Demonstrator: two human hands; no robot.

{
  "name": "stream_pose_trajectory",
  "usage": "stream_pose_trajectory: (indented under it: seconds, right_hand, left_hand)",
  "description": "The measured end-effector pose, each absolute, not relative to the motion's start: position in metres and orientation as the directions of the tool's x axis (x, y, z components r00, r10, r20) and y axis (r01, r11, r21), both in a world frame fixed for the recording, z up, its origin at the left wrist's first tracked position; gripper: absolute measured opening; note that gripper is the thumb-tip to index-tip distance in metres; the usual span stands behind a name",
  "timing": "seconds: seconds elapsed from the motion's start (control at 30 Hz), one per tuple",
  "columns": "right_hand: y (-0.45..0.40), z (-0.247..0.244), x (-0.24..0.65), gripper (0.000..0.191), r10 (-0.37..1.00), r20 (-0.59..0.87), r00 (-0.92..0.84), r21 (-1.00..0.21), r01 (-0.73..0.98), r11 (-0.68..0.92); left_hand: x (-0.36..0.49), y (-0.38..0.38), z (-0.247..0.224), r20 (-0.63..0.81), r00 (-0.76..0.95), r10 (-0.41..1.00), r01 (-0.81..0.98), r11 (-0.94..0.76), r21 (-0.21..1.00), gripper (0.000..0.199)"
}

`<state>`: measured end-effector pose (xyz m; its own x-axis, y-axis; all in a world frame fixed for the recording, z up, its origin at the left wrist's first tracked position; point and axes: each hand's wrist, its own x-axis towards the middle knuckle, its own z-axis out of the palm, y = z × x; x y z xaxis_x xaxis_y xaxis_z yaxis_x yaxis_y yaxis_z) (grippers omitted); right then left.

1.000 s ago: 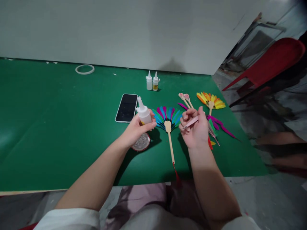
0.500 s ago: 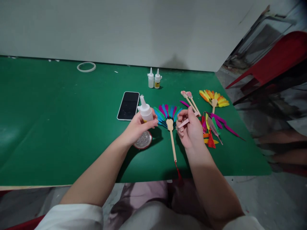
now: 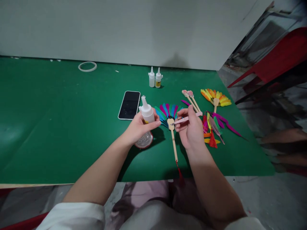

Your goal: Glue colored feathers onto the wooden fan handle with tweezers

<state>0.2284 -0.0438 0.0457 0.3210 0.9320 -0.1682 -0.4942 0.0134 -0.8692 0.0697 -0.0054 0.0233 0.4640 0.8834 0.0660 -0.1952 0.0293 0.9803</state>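
Note:
My left hand (image 3: 138, 126) grips a white glue bottle (image 3: 146, 111), held upright with its nozzle tilted a little to the left. My right hand (image 3: 189, 127) holds pink tweezers (image 3: 185, 119), whose tip touches the wooden head of a feather fan (image 3: 169, 115). This fan has blue, pink and green feathers and lies flat between my hands; its stick (image 3: 174, 143) points toward me and ends in a red tassel. Under my left hand sits a small round dish (image 3: 144, 140) with pale bits in it.
A black phone (image 3: 129, 100) lies left of the fan on the green table (image 3: 52, 121). Two small glue bottles (image 3: 154, 77) stand at the back. Loose coloured feathers (image 3: 214, 126), two pink-tipped sticks (image 3: 191, 99), and a yellow-orange fan (image 3: 216, 97) lie to the right. A white ring (image 3: 87, 66) lies far left. A red chair (image 3: 275, 60) stands off the table.
My right hand has lowered and turned the tweezers, so their tip now rests on the fan's wooden head. My left hand keeps the bottle in about the same place.

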Motion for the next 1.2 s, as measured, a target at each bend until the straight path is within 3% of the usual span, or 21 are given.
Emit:
stream_pose_trajectory:
  seconds: [0.3, 0.7, 1.2]
  right_hand:
    - [-0.047, 0.038, 0.231, 0.042, 0.95, 0.012, 0.313, -0.954, -0.282, 0.105]
    - [-0.048, 0.034, 0.231, 0.033, 0.955, 0.102, 0.28, -0.982, -0.126, 0.142]
    - [-0.051, 0.036, 0.23, 0.031, 0.955, 0.154, 0.252, -0.984, -0.053, 0.172]
  left_hand:
    - [0.069, -0.005, 0.021, 0.084, 0.449, 0.89, -0.178, -0.003, 0.984, 0.027]
    - [0.069, -0.005, 0.02, 0.091, 0.487, 0.869, -0.203, 0.012, 0.979, 0.028]
    - [0.068, -0.004, 0.02, 0.073, 0.458, 0.886, -0.12, -0.019, 0.993, 0.03]
